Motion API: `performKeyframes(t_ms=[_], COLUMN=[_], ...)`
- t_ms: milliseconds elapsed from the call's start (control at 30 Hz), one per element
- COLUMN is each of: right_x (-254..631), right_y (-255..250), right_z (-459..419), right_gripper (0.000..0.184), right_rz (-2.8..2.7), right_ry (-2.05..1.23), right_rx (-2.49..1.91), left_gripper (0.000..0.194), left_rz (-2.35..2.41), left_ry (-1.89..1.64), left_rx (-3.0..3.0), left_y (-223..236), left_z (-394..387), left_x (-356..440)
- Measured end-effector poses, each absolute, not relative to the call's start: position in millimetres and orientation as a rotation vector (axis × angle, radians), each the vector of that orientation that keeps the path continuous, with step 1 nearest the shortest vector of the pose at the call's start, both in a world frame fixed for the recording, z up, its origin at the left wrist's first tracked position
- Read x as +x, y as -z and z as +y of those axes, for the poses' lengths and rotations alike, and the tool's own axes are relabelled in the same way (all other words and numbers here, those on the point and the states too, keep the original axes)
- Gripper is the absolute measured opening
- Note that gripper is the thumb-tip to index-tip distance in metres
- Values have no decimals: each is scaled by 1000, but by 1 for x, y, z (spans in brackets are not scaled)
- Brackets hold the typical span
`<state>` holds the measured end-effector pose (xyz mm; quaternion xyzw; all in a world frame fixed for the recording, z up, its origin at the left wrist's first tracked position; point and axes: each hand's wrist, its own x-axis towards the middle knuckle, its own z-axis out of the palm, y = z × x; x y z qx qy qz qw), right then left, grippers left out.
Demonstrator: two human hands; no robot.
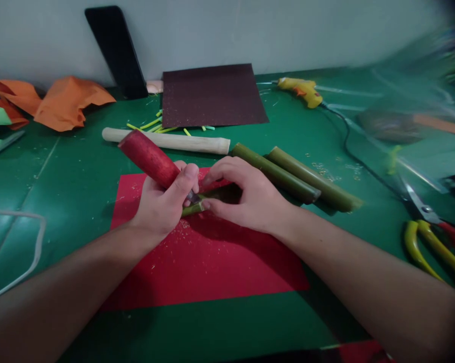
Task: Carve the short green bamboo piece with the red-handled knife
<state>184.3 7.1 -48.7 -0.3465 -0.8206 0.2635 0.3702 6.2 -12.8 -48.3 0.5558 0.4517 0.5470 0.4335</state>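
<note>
At the centre of the frame, above a red paper sheet (197, 267), two bare hands meet at a short green bamboo piece (191, 209). The left hand (157, 206) is closed around a red-handled tool (148, 156), its thick cylindrical handle slanting toward the upper left and its dark metal tip (193, 196) lying at the bamboo; the exact form of the tip is too blurred to tell. The right hand (253, 199) is partly curled, thumb and fingers about the same piece; how firmly they grip cannot be told. The step in hand appears to be close work with the tip on the bamboo, and pale shavings lie scattered over the sheet. Any further stroke would call for a steady hold on the piece, with the right thumb clear of the tip's path. Just beyond the hands, right of centre, rest two green bamboo tubes (276, 174), side by side; left of these lies a pale peeled stick (182, 142). Upper centre: a dark brown paper sheet (212, 96), with thin yellow-green strips (151, 123) near its lower left corner. Upper right: a yellow glue gun (299, 89) with a trailing dark cord. Lower right edge: scissors (432, 227) with yellow and red handles.
</note>
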Motion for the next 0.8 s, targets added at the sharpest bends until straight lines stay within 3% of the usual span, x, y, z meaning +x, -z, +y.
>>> performKeyframes(t_ms=[167,800], right_x=[186,184], right_y=[48,51], right_z=[6,6], right_gripper=[35,26], right_rz=[-2324,-2364], right_ry=[-574,-593], right_rx=[-958,-901], left_gripper=[50,56], left_rz=[1145,1099], left_ry=[-1345,-1350], left_rx=[1396,1385], left_y=[48,47], left_z=[-13,-12], left_x=[6,7])
